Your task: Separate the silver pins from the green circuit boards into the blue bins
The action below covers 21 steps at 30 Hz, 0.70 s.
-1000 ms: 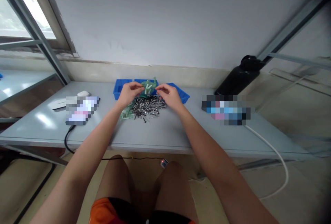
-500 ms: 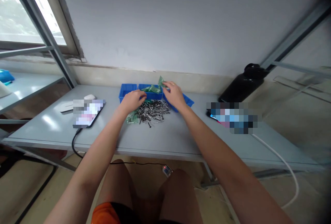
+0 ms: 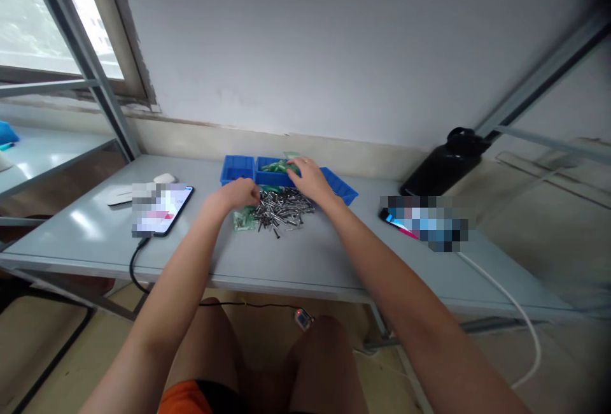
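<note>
My left hand (image 3: 241,193) is closed at the left edge of a heap of loose screws (image 3: 281,207), its fingers curled; whatever is in them is hidden. My right hand (image 3: 309,178) reaches over the right end of the middle blue bin (image 3: 274,178), thumb and fingers apart, touching or just above the green plastic packets (image 3: 274,167) inside. Another green packet (image 3: 244,220) lies by the heap, below my left hand. A second blue bin (image 3: 237,170) stands at the left, and a tilted blue bin (image 3: 340,185) is partly hidden behind my right hand.
A phone (image 3: 174,207) with a black cable and a white case (image 3: 165,179) lie on the left of the grey table (image 3: 286,264). On the right are another phone (image 3: 401,226), with a white cable, and a black bottle (image 3: 442,162). A wall rises behind the bins.
My right hand has lowered a raised green packet toward the middle bin, and its fingers have spread. My left hand has drawn back slightly left and down, its fingers curling in.
</note>
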Each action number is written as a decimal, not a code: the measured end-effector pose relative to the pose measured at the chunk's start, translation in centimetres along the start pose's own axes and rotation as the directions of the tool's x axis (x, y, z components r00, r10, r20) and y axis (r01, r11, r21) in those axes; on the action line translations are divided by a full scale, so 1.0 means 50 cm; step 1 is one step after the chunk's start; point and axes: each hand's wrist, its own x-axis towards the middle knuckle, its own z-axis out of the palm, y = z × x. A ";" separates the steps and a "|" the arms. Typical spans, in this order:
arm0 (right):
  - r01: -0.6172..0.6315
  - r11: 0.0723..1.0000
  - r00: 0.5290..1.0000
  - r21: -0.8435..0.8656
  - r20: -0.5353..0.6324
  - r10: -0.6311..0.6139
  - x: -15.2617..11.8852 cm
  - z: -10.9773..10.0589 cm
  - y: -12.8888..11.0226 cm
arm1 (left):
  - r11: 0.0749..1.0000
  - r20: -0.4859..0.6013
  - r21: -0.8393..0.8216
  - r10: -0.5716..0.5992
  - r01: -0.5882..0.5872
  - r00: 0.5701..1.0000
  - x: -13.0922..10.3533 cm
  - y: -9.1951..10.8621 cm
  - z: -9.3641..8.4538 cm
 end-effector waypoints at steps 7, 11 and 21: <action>-0.038 0.987 0.999 0.159 -0.032 0.043 -0.084 -0.010 -0.007 | 0.990 0.123 0.064 -0.134 0.126 0.983 -0.005 -0.008 0.012; -0.096 0.974 0.988 0.203 -0.098 0.118 -0.079 -0.026 0.016 | 0.985 0.154 0.034 -0.171 0.168 0.973 -0.002 -0.007 0.021; -0.102 0.956 0.993 0.275 -0.029 0.114 -0.081 -0.041 -0.021 | 0.965 -0.137 -0.191 0.157 -0.182 0.978 -0.004 0.004 -0.007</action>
